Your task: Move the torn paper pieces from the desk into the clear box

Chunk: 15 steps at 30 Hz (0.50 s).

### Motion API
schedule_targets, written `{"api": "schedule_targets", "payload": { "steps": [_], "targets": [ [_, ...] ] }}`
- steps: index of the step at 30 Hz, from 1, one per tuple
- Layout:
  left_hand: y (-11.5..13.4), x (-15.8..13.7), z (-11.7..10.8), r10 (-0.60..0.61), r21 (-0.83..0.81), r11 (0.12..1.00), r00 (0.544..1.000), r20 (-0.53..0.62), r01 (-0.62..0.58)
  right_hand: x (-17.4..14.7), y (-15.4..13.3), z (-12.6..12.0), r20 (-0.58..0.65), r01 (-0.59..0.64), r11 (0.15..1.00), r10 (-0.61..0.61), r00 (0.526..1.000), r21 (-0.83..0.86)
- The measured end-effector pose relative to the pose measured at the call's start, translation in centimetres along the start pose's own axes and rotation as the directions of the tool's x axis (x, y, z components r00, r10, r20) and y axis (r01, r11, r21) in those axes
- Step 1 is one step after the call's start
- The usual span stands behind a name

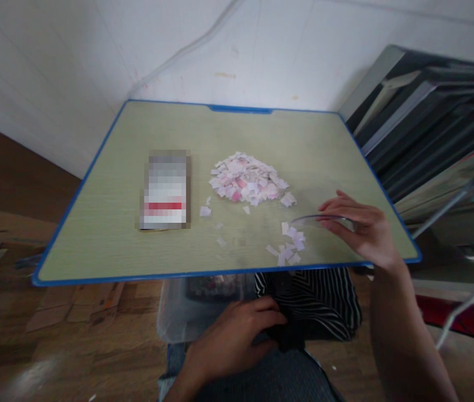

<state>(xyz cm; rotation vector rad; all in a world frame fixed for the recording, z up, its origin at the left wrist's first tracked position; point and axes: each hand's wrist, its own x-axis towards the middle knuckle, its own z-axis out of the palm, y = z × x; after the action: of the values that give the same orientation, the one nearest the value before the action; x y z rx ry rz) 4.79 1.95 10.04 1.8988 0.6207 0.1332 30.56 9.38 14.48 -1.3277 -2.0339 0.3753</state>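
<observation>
Against a white wall (pixel 270 50), a pale green, blue-edged tabletop (pixel 144 128) is spread wide, seen from above. Below its near edge, some striped fabric (pixel 324 301) is bunched up in black and white. Beside it, down over the lap, the left hand (pixel 240 329) is lowered with fingers loosely bent; whether anything is gripped there cannot be told. Up on the tabletop, near the middle, a heap of torn paper (pixel 247 176) is piled, white and flecked with pink. To its left, a rectangular block (pixel 165 187) is laid flat, blurred out but for a red band. Over at the right, the right hand (pixel 364 229) is held out, and there's the grip: thumb and fingers brought together, clamped on one end. Toward the near edge, loose scraps (pixel 291 245) are scattered, and just beside them the free tip of the pinched thin, curved piece (pixel 310 216) is pointed, too blurred to be named.
</observation>
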Motion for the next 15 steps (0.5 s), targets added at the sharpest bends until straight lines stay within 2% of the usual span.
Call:
{"api": "schedule_targets", "payload": {
  "steps": [3, 7, 15],
  "targets": [
    [0.0, 0.0, 0.0, -0.004, -0.003, 1.000, 1.000, -0.004, 0.004, -0.3, 0.8, 0.2, -0.040, -0.036, 0.999, 0.037, 0.999, 0.019],
    [-0.2, 0.1, 0.2, 0.002, -0.004, 1.000, 1.000, -0.009, -0.002, -0.5, 1.4, 1.0, 0.002, -0.055, 0.998, 0.055, 0.998, 0.026],
    [-0.1, 0.1, 0.1, 0.005, -0.008, 1.000, 1.000, -0.005, -0.005, -0.5, -0.1, 2.4, 0.136, 0.032, 0.977, -0.062, 0.989, 0.210]
  ]
}}
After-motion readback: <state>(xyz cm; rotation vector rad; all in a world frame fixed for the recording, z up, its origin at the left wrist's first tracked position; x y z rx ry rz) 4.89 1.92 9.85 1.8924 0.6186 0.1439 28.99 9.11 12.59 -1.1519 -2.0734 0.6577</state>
